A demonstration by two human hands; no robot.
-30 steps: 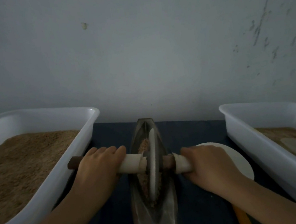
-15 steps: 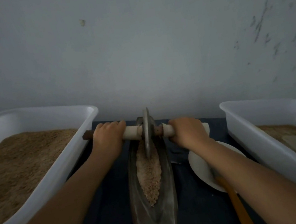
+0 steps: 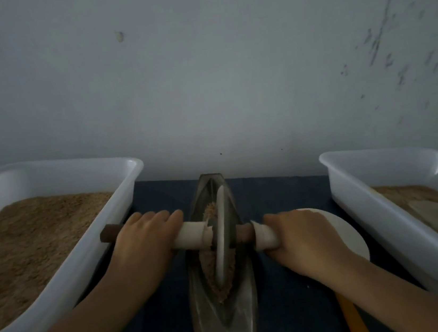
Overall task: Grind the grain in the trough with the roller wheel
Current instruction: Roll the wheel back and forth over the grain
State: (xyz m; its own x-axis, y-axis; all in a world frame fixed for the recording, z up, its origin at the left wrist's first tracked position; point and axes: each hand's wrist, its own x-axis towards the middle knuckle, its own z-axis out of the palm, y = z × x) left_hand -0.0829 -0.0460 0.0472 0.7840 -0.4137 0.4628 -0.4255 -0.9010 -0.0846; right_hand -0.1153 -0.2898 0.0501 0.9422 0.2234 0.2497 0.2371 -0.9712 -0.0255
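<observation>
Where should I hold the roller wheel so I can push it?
Hold the roller wheel by its axle, one hand each side, coming from above like the left hand and right hand here. The disc sits edge-down in the narrow trough, so only the pale-wrapped axle ends stick out to grip.

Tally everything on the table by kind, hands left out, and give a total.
White plastic tubs: 2, left tub and right tub
Grinding trough: 1
Roller wheel: 1
White round plate: 1
Orange stick, only partly in view: 1
Total: 6
</observation>
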